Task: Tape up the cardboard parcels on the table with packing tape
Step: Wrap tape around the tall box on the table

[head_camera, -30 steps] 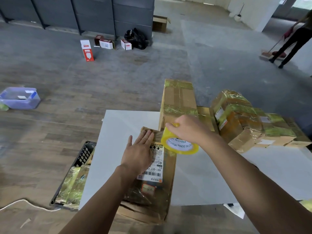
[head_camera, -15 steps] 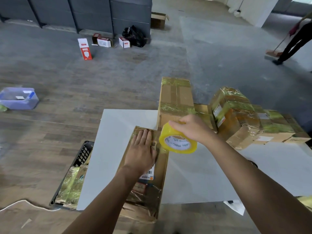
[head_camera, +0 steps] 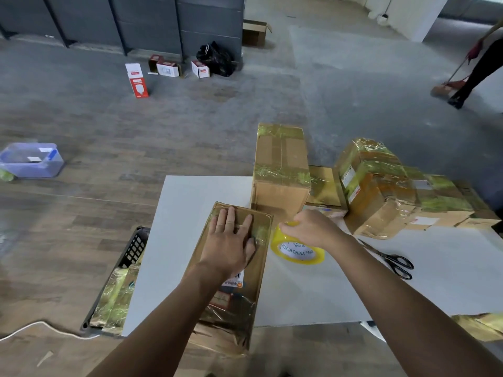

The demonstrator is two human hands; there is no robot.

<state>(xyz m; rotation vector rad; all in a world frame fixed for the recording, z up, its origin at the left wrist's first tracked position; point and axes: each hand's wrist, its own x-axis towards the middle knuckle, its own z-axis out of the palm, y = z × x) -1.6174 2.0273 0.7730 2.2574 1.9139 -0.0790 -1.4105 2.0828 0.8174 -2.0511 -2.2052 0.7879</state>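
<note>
Parcel (head_camera: 239, 303) lies lengthwise on the white table (head_camera: 185, 213), near end overhanging the front edge. Left hand (head_camera: 231, 240) sits flat on its far end, fingers straight, pressing down, gripping nothing. Right hand (head_camera: 310, 227) curls over the top of the yellow tape roll (head_camera: 298, 251), holding it just right of the parcel, low over the table; table contact unclear. Scissors (head_camera: 392, 258) lie further right. 1 tall box (head_camera: 280, 170) stands behind, taped pile (head_camera: 381, 191) beside it.

A flat, tape-wrapped cardboard parcel (head_camera: 242, 297) overhangs the table's (head_camera: 187, 213) near edge, with a yellow tape roll (head_camera: 298, 254) tilted just to its right and taller taped parcels (head_camera: 280, 170) behind.
</note>
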